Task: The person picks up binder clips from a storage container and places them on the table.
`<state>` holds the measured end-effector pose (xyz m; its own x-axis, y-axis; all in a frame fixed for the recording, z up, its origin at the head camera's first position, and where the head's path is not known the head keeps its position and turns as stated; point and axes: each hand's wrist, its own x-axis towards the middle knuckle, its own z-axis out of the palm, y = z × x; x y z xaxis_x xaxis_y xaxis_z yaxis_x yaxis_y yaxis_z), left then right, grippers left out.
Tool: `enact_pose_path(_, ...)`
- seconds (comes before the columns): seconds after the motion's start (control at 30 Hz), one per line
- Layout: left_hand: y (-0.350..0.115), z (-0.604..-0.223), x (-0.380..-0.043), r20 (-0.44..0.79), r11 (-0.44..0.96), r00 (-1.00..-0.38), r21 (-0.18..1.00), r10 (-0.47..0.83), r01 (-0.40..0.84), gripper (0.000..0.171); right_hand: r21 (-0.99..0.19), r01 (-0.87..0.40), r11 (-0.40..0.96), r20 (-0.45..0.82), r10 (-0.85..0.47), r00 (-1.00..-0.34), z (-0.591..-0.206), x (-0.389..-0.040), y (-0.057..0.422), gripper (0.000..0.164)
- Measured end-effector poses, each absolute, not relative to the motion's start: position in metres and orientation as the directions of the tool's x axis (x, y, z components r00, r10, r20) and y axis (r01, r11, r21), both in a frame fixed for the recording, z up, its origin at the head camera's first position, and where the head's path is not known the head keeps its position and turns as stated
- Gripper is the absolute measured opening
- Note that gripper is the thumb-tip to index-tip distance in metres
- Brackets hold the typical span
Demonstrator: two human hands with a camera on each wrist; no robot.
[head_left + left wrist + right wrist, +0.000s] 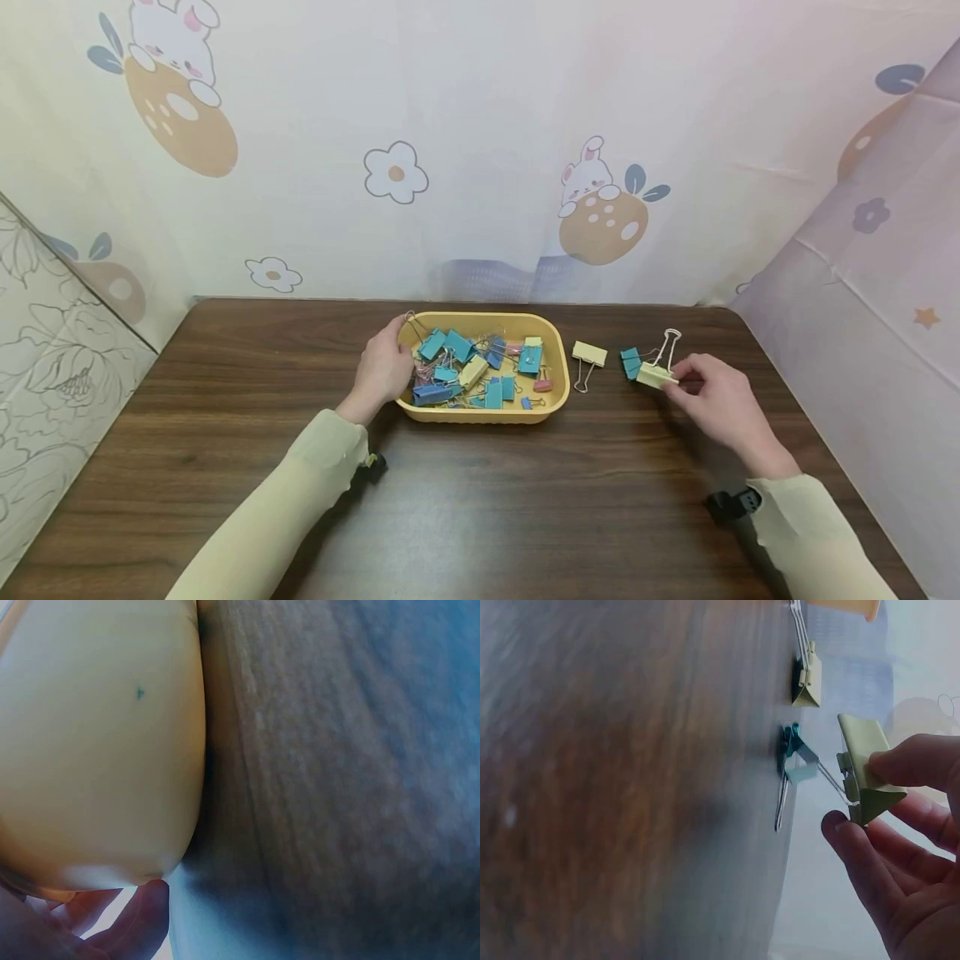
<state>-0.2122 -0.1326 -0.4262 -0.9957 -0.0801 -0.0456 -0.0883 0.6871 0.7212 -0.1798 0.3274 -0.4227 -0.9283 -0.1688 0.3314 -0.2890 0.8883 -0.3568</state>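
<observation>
Pinching a pale yellow clip (655, 376) between its fingers, the right hand (716, 400) holds it over the right of the worktop (487, 517), near a teal clip (631, 364). The left hand (384, 367) grips the left end of a yellow tray (480, 416); another yellow clip (590, 354) lies just right.

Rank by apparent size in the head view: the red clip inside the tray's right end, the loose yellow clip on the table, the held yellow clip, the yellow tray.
1. Yellow tray
2. Held yellow clip and loose yellow clip: too alike to rank
3. Red clip
</observation>
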Motion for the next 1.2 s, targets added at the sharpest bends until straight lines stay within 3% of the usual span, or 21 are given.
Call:
enact_pose_path(0.7,-0.131,-0.425,-0.213,-0.051,0.691,-0.994,0.716,-0.093,-0.101,0.052,-0.448,-0.055,0.892,0.283,0.083,-0.956,-0.418,-0.172,0.349,0.023)
enact_pose_path(1.0,-0.131,-0.425,-0.213,-0.043,0.693,-0.995,0.715,-0.089,-0.093,0.053,-0.428,-0.15,0.891,0.194,-0.072,-0.978,-0.424,-0.171,0.344,0.019)
enact_pose_path(1.2,-0.131,-0.425,-0.213,-0.05,0.694,-0.995,0.713,-0.091,-0.1,0.052,-0.421,-0.229,0.877,0.135,-0.189,-0.973,-0.427,-0.176,0.336,0.007)
